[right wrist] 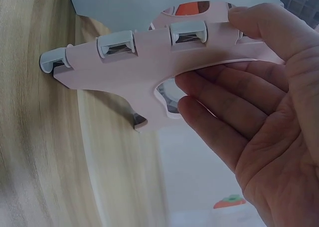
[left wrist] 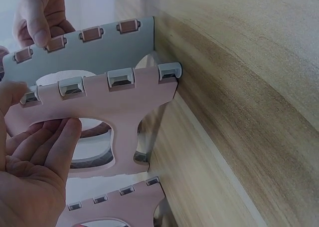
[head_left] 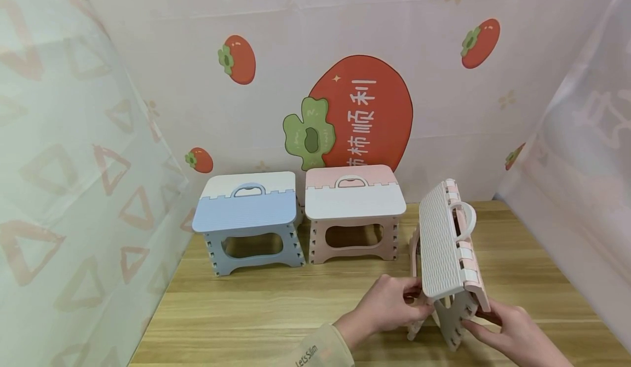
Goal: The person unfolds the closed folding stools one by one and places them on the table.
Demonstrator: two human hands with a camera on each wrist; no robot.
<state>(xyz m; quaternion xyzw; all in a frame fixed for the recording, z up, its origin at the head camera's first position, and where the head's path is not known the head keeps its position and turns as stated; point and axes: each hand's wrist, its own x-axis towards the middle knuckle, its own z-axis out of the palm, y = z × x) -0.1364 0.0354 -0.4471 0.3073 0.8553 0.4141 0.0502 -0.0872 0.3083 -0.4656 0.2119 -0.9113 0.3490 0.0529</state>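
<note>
A pink-and-white folding stool (head_left: 441,241) stands at the right of the table, its top bent downward along the middle hinge and its handle (head_left: 464,222) sticking out to the right. My left hand (head_left: 389,305) grips the near end of one side leg panel (left wrist: 124,100), thumb on the hinged edge and fingers in the cut-out. On the opposite side, my right hand (head_left: 517,331) pinches the other leg panel (right wrist: 144,62), its thumb over the edge and its fingers reaching into that panel's opening. The stool's top hides part of the left fingertips in the head view.
Two unfolded stools stand against the back wall: a blue-and-white one (head_left: 246,211) at the left and a pink-and-white one (head_left: 355,202) in the middle. The wooden table (head_left: 256,312) is enclosed by pale printed cloth walls (head_left: 197,109).
</note>
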